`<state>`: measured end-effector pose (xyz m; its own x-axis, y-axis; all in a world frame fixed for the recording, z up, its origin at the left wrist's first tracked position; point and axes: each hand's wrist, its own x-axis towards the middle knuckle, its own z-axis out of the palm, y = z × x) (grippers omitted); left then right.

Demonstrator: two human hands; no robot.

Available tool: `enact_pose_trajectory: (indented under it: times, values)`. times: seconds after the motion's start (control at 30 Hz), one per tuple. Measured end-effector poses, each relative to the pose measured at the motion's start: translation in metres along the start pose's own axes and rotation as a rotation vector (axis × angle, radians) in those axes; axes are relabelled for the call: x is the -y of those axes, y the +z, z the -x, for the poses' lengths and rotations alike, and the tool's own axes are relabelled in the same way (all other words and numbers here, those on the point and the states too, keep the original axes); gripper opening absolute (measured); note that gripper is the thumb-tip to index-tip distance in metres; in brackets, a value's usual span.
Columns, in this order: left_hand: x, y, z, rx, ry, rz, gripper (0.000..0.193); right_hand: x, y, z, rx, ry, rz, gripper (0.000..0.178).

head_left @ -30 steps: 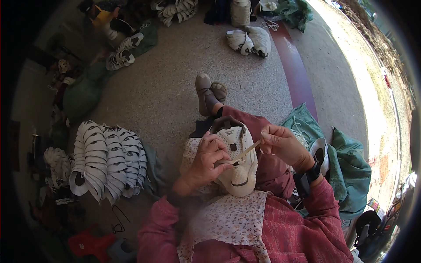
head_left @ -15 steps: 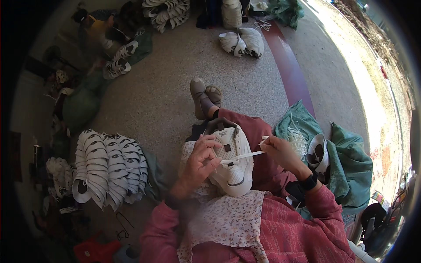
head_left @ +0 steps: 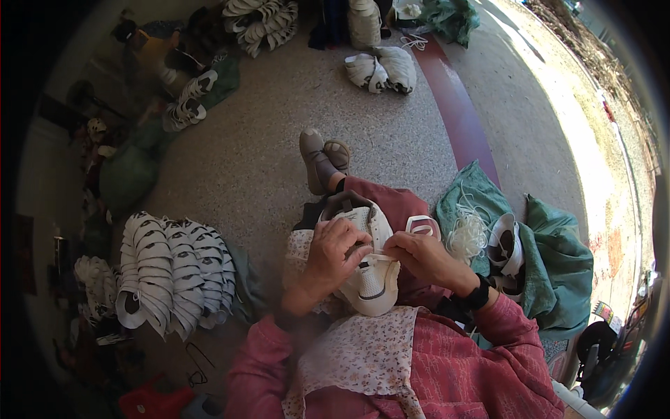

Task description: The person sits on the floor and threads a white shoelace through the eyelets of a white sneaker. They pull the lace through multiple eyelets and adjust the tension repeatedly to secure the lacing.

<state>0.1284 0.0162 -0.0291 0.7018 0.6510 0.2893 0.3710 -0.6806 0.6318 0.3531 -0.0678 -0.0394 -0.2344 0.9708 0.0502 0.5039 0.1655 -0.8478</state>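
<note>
Speckled floor (head_left: 265,126) spread beyond the person's lap (head_left: 427,297), where an off-white shoe (head_left: 370,283) lay. The right hand's (head_left: 422,255) grip pinched a white lace (head_left: 381,256); whether the left hand (head_left: 331,248) pinched it too, I couldn't tell

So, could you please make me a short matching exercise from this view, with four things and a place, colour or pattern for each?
1. shoe
2. tangled laces
3. wristband
4. apron

A. black, around the right wrist
B. floral
C. beneath the left hand and right hand
D. on green cloth

Pairs: 1-C, 2-D, 3-A, 4-B
</note>
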Motion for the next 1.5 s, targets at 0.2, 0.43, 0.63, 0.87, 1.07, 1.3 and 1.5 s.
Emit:
enact_pose_trajectory:
  times: [0.2, 0.43, 0.63, 0.87, 1.07, 1.3, 1.5]
  values:
    - [-0.006, -0.002, -0.007, 0.087, -0.048, 0.009, 0.015, -0.011, -0.002, -0.003, 0.081, -0.074, -0.139, 0.015]
    - [-0.005, 0.004, -0.007, 0.111, -0.028, 0.021, 0.013, -0.016, -0.001, 0.000, 0.204, 0.366, -0.589, 0.020]
    - [-0.005, 0.005, -0.009, 0.117, -0.064, 0.103, 0.009, -0.001, 0.003, -0.010, 0.084, 0.203, -0.260, 0.019]
    - [-0.010, 0.000, -0.012, 0.132, -0.060, 0.084, 0.008, 0.000, -0.025, -0.021, 0.052, 0.030, 0.199, 0.034]
    - [-0.009, 0.005, -0.009, 0.159, -0.012, 0.137, 0.009, 0.019, -0.036, -0.036, 0.236, -0.195, 0.289, 0.043]
    - [-0.007, 0.007, -0.009, 0.177, -0.026, 0.093, 0.010, 0.002, -0.040, -0.045, 0.317, -0.319, 0.163, 0.038]
    - [-0.003, 0.007, -0.015, 0.221, -0.033, 0.012, 0.014, -0.006, -0.033, -0.031, 0.234, -0.313, 0.155, 0.030]
